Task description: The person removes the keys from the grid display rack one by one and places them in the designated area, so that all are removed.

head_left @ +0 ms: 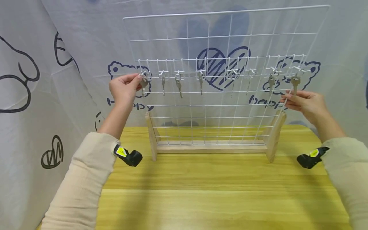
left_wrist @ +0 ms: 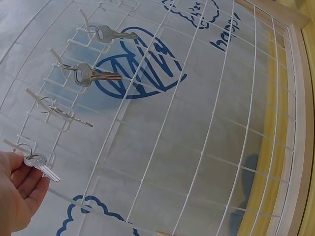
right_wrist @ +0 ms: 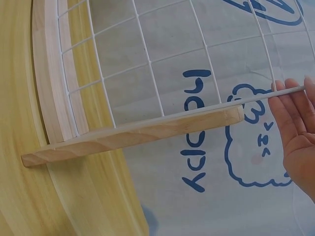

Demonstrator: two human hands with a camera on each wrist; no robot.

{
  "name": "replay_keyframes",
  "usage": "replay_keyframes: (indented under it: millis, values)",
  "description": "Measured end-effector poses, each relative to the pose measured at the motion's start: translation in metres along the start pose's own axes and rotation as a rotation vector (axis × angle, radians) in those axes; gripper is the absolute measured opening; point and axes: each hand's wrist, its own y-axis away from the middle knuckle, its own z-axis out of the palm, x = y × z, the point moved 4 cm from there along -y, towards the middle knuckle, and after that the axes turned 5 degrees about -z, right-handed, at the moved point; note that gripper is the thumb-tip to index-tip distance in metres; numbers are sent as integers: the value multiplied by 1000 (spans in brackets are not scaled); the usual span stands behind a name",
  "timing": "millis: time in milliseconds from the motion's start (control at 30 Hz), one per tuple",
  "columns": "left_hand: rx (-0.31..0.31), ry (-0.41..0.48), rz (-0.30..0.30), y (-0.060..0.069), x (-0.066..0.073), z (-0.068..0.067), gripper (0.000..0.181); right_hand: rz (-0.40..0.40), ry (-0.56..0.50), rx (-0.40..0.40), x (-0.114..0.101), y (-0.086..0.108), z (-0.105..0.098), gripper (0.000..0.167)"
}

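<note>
A white wire grid [head_left: 195, 105] stands upright in a wooden base [head_left: 212, 149], with several keys hanging by rings from hooks across it. At the grid's left end the left hand [head_left: 125, 88] pinches the leftmost key [head_left: 143, 83] near its ring; in the left wrist view that key [left_wrist: 39, 163] lies against the fingers of the left hand [left_wrist: 19, 191]. The right hand [head_left: 307, 103] holds the grid's right edge wire, just under the rightmost key [head_left: 295, 81]. In the right wrist view, fingertips of the right hand [right_wrist: 298, 132] curl on that edge wire [right_wrist: 256, 97].
The grid base rests on a yellow wooden table [head_left: 218, 198]. Behind and to the left hangs a pale cloth [head_left: 72, 95] with blue and black drawings and lettering. The wooden end post [right_wrist: 147, 132] stands below the right hand.
</note>
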Motion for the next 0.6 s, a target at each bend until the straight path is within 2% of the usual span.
replay_keyframes:
  millis: [233, 400, 600]
  values:
    - [-22, 1, 8, 3, 1, -5, 23, 8, 23, 15, 0, 1, 1, 9]
    - [-26, 35, 16, 4, 2, -8, 22, -3, -9, 12, 1, 0, 1, 9]
    - [-33, 31, 24, 9, 4, -9, 22, -15, -6, 10, 2, 1, 0, 10]
